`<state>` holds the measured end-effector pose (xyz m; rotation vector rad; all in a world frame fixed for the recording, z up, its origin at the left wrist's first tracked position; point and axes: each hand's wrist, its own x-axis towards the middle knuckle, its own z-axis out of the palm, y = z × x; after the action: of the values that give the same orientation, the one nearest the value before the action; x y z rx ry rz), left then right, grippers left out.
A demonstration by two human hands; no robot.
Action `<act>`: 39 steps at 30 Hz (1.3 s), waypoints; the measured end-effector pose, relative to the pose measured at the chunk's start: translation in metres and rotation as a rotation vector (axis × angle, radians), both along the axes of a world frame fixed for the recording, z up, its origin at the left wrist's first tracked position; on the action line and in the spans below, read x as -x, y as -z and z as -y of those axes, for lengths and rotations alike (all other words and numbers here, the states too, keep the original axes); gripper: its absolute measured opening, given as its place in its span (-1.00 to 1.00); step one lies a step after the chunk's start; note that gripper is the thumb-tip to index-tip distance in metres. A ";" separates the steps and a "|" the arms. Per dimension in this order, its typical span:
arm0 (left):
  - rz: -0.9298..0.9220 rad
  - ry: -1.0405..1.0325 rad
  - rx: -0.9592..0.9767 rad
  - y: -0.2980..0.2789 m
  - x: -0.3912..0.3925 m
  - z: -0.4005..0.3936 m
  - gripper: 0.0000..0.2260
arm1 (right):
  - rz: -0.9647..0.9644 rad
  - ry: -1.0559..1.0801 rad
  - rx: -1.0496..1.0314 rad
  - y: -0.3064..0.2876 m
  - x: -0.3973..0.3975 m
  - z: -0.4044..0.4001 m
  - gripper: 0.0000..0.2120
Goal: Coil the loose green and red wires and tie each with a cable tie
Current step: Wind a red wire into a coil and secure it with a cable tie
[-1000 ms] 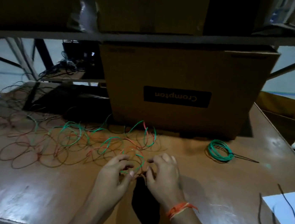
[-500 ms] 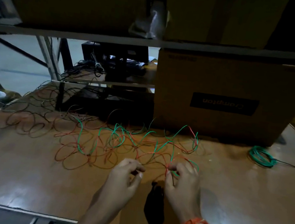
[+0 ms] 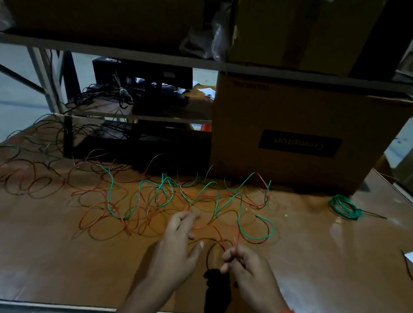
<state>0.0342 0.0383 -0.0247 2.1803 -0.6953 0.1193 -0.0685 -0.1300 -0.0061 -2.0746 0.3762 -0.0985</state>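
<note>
Head view, dim: right hand fingers pinch red wire end; left hand relaxed, empty. Green/red tangle loose mid-tabletop; far-left strands barely legible. Green coil lies right.

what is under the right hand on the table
Under the right hand, which pinches thin red wires, a dark flat thing lies on the table. The hand covers its right edge, so what it is stays unclear.
</note>
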 end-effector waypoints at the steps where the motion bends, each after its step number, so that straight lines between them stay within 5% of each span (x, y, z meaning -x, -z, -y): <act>1: -0.001 -0.008 -0.036 0.004 -0.001 0.000 -0.53 | -0.008 -0.008 -0.004 0.000 0.003 0.000 -0.73; 14: -0.132 0.022 -0.225 -0.009 0.058 0.028 -0.83 | 0.158 0.010 0.083 -0.014 0.036 0.049 -0.72; 21: -0.302 0.465 -0.526 -0.031 0.137 0.068 -0.83 | 0.346 0.023 0.054 -0.029 0.057 0.092 -0.80; 31: -0.100 0.016 -0.435 -0.080 0.173 0.061 -0.77 | 0.448 0.021 -0.120 -0.033 0.096 0.113 -0.76; 36: 0.067 -0.442 -0.104 -0.071 0.153 0.032 -0.85 | 0.483 -0.008 -0.187 -0.038 0.094 0.102 -0.75; 39: 0.194 -0.653 -0.258 -0.061 0.127 0.001 -0.70 | 0.485 -0.034 -0.212 -0.040 0.090 0.088 -0.75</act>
<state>-0.0924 0.0376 0.0364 2.5959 -0.0725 0.6128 -0.1586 -0.2185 0.0338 -1.7744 0.0500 -0.5086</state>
